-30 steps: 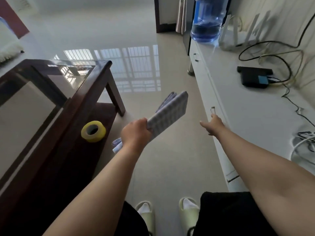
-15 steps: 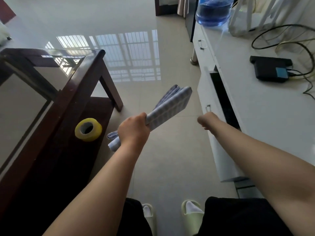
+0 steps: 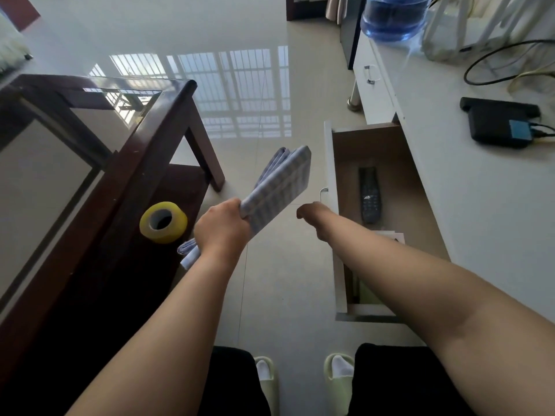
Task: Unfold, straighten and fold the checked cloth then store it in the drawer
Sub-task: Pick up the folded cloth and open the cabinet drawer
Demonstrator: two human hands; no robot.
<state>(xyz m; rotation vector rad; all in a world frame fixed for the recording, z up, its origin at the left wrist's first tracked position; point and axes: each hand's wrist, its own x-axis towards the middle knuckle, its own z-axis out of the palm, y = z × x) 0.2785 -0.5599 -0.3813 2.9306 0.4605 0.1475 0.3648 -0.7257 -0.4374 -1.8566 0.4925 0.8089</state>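
The checked cloth point(image 3: 279, 187), pale blue and white, is folded into a thick flat bundle. My left hand point(image 3: 222, 226) grips it near one end and holds it in the air over the floor, with the long part pointing up and to the right. The drawer point(image 3: 329, 157) of the white cabinet stands pulled out to the right of the cloth, its brown bottom showing. My right hand point(image 3: 313, 213) is curled at the drawer's front, over its metal handle. My right forearm hides the near part of the drawer.
A black remote point(image 3: 368, 195) and some papers lie in the drawer. A dark wooden glass-topped table point(image 3: 144, 163) stands on the left, with a yellow tape roll point(image 3: 163, 222) on its lower shelf. The cabinet top point(image 3: 450, 190) carries a black box point(image 3: 498, 123), cables and a water bottle point(image 3: 393, 16).
My right hand has pulled the drawer from closed to wide open, toward me and leftward. My left hand keeps the folded cloth in about the same spot.
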